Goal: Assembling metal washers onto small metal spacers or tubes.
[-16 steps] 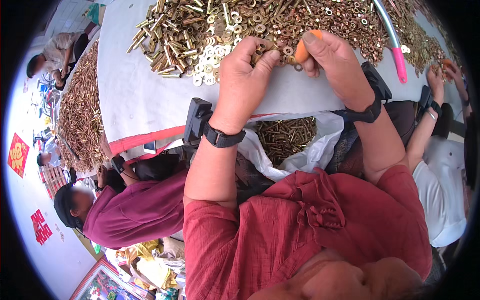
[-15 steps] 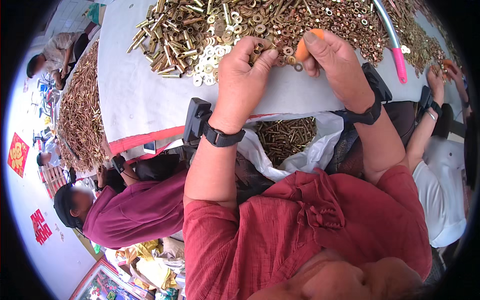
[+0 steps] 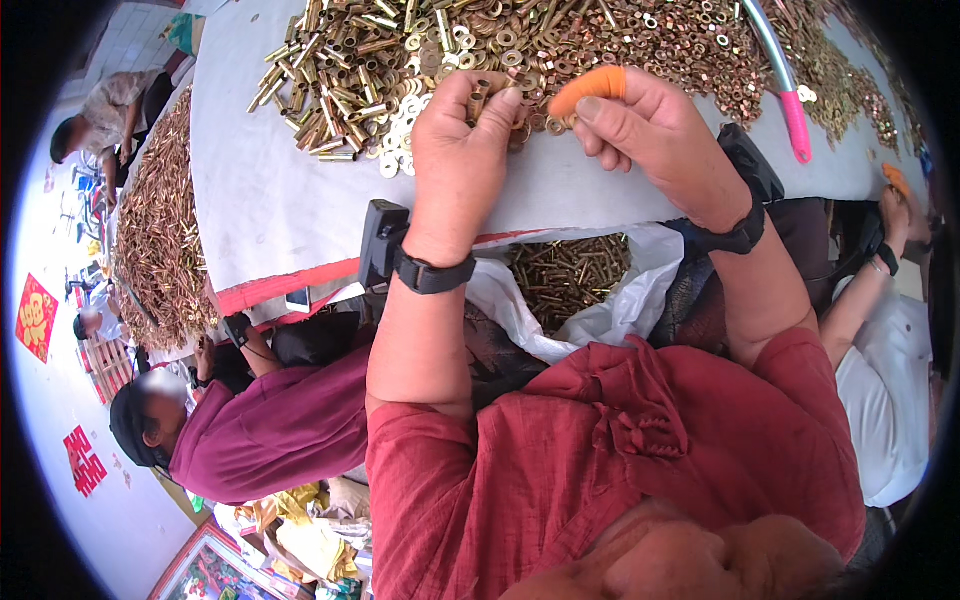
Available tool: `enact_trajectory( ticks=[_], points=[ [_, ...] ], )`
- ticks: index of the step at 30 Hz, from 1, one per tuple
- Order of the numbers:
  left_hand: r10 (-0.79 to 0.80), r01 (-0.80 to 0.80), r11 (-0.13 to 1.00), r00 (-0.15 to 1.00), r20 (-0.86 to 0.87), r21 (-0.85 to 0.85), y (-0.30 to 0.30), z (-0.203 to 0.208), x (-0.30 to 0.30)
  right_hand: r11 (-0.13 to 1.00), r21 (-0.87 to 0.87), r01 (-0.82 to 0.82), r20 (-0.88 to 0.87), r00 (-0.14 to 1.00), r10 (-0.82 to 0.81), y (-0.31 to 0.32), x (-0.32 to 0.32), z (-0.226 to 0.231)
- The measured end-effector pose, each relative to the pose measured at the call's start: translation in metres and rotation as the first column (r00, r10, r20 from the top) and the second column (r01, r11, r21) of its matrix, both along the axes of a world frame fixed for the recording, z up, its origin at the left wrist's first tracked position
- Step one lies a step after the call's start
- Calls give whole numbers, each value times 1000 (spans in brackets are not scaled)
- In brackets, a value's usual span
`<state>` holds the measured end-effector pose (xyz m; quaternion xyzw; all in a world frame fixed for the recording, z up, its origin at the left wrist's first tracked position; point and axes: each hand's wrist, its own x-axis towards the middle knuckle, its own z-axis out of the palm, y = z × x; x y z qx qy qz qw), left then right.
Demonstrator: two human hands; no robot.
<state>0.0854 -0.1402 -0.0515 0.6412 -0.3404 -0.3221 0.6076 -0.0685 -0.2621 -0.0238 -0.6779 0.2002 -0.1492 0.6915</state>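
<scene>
Progress (judgement): mid-course. In front of your lap, just below the table edge, a crumpled white plastic bag point(image 3: 655, 285) gapes with slim brass-toned metal pieces point(image 3: 565, 278) lying in it at mixed angles; that share looks already gathered. Much looks left: on the pale grey flat-topped table point(image 3: 270, 200) you have a loose heap of straight brass-coloured metal tubes point(image 3: 330, 85), running rightward into flat round brass-coloured metal washers point(image 3: 400, 130) and small copper-toned metal nuts point(image 3: 690, 35). Full extent cut off by the upper edge of the view.

Left hand: your bare left hand point(image 3: 460, 145) grips at least two short hollow brass-coloured tubes point(image 3: 479, 92) between thumb and curled fingers, above the near edge of the heap. Exact count hidden by your fingers.

Right hand: your right hand point(image 3: 665, 130), its index finger in a bright orange fabric-like sleeve point(image 3: 590, 88), has thumb drawn in against that finger, apart from the left. Cannot tell whether anything is pinched there.

Orientation: the held tubes turn round dark mouths up toward the camera; long axes strongly foreshortened, roughly side by side. Lower ends hidden in your grip; exact tilt not readable.
</scene>
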Motion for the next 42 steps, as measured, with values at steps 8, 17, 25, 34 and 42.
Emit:
enact_trajectory(
  ticks=[8, 17, 25, 34, 42],
  points=[
    [-226, 276, 958, 901, -371, 84, 6, 18, -2, 204, -971, 122, 38, 926, -375, -40, 16, -7],
    [-325, 286, 943, 690, -647, -169, 8, 12, 21, 312, -918, 246, 91, 895, -437, -36, 32, -15],
    [-450, 423, 893, 845, -288, -155, 15, 15, 18, 769, -473, 430, 39, 882, -470, -36, 26, -18],
    [-206, -23, 965, 551, -809, -262, 9, 5, 22, 970, 98, 222, -26, 975, -221, -22, 21, -11],
    [-129, -306, 897, 509, -851, -318, 3, 22, 14, 983, -169, 78, 161, 986, -50, 21, 18, -20]
  ],
)
